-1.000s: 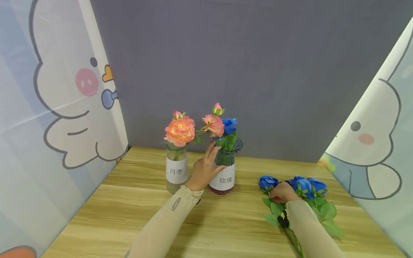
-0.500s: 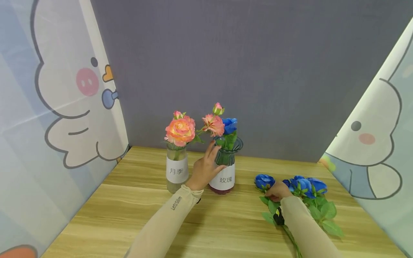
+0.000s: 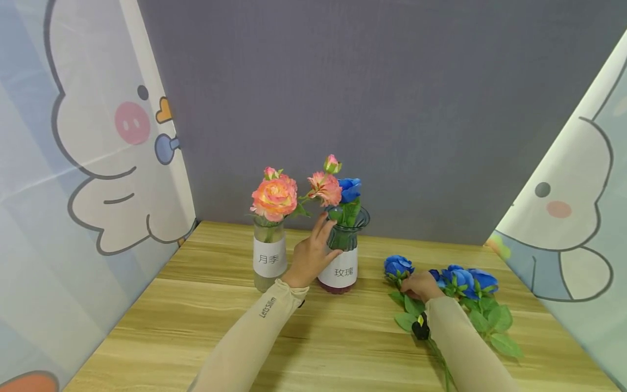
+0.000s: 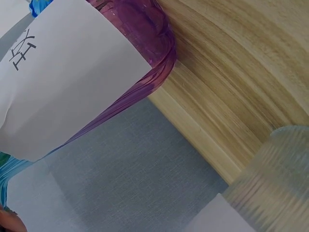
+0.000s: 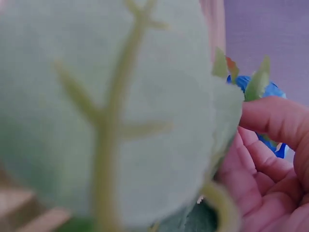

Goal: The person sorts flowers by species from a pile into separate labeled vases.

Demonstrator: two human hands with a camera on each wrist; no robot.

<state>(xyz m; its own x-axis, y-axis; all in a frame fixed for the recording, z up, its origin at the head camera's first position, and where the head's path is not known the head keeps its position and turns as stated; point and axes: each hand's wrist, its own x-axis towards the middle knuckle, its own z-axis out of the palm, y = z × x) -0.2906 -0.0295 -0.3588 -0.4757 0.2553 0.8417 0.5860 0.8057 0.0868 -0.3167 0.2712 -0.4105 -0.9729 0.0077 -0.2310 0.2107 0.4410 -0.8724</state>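
My left hand (image 3: 312, 258) lies against a blue-to-purple glass vase (image 3: 360, 220) with a white paper label, fingers up at its rim and thumb across its front. A blue rose (image 3: 350, 189) stands in this vase. My right hand (image 3: 421, 286) pinches the stem of another blue rose (image 3: 398, 265) just below its bloom, at the right of the table. In the right wrist view a large leaf (image 5: 159, 101) covers much of the picture, with thumb and curled fingers beside it. Several more blue roses (image 3: 470, 280) lie right of this hand.
Left of the blue vase stands a clear ribbed vase (image 3: 266, 284), labelled too, holding peach-pink flowers (image 3: 274, 198); one pink bloom (image 3: 325, 189) leans across toward the blue vase. A grey panel (image 3: 392, 109) rises behind the wooden table (image 3: 196, 326), with cartoon-printed curtains (image 3: 98, 218) at both sides.
My right hand has drawn its blue rose a little to the left and away from the other roses, and its bloom has risen slightly. My left hand keeps its place at the vase.
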